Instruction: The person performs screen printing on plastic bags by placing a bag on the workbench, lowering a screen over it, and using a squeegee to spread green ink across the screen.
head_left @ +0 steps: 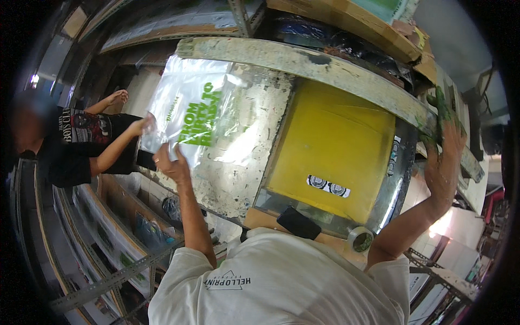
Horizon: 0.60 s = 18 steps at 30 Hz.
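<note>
A clear plastic bag point(203, 76) with green printed lettering hangs over the left part of a worn, paint-spotted table point(254, 97). My left hand point(173, 163) pinches the bag's near edge between thumb and fingers. A co-worker's hand point(142, 125) is at the bag's left edge. On the right, my right hand point(447, 160) reaches up to the right end of a long wooden beam point(325, 67). Its fingers look stained green and are stretched out along the wood. Between my arms lies a yellow panel point(336, 146) in a frame, with black-and-white stickers on it.
A co-worker in a dark shirt point(81, 130) stands at the left. Near my body are a black phone-like object point(299, 222) and a tape roll point(359, 239). Metal racks point(108, 281) with stacked sheets fill the lower left. Cardboard point(357, 24) lies beyond the beam.
</note>
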Each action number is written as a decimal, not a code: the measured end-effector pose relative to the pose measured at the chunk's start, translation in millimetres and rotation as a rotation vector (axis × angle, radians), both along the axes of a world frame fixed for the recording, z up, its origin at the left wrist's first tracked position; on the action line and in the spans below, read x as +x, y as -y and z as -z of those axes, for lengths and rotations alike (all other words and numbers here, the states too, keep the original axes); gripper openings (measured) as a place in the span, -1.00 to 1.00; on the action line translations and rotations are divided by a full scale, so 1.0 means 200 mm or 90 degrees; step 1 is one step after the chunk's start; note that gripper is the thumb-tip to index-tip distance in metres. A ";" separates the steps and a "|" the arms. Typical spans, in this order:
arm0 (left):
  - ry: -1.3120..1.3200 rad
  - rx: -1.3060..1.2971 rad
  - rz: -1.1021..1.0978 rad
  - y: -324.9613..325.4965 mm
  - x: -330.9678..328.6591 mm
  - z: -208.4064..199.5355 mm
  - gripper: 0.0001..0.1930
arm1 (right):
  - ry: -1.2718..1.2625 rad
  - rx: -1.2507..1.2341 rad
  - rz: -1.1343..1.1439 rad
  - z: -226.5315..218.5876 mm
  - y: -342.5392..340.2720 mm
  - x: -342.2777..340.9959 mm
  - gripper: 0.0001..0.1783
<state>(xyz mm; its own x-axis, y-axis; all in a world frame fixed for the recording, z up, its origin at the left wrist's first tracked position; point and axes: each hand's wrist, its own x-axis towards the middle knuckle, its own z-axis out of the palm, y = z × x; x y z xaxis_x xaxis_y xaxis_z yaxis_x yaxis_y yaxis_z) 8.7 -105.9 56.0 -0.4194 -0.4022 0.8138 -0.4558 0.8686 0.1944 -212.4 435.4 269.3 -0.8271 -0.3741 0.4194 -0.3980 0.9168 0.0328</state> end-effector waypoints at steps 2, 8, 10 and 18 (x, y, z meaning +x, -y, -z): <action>0.087 0.067 0.077 -0.09 -0.01 0.07 -0.81 | -0.002 -0.005 0.001 0.01 -0.02 0.00 -0.39; 0.262 0.221 -0.066 -0.01 0.05 0.40 -0.79 | -0.010 -0.003 -0.001 0.02 -0.04 -0.02 -0.40; 0.199 0.407 -0.041 0.03 0.06 0.43 -0.84 | -0.015 -0.008 -0.017 0.02 -0.05 -0.02 -0.39; 0.107 0.485 0.148 -0.05 -0.26 0.15 -0.83 | -0.036 0.003 -0.032 0.03 -0.06 -0.04 -0.38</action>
<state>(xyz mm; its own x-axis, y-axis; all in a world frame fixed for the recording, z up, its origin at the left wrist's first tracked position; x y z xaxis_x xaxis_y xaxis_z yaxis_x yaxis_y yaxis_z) -44.0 -95.1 25.4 -0.6522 -0.7080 0.2708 -0.3560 0.6015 0.7152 -221.2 447.9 262.3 -0.7823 -0.4171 0.4626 -0.4412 0.8953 0.0611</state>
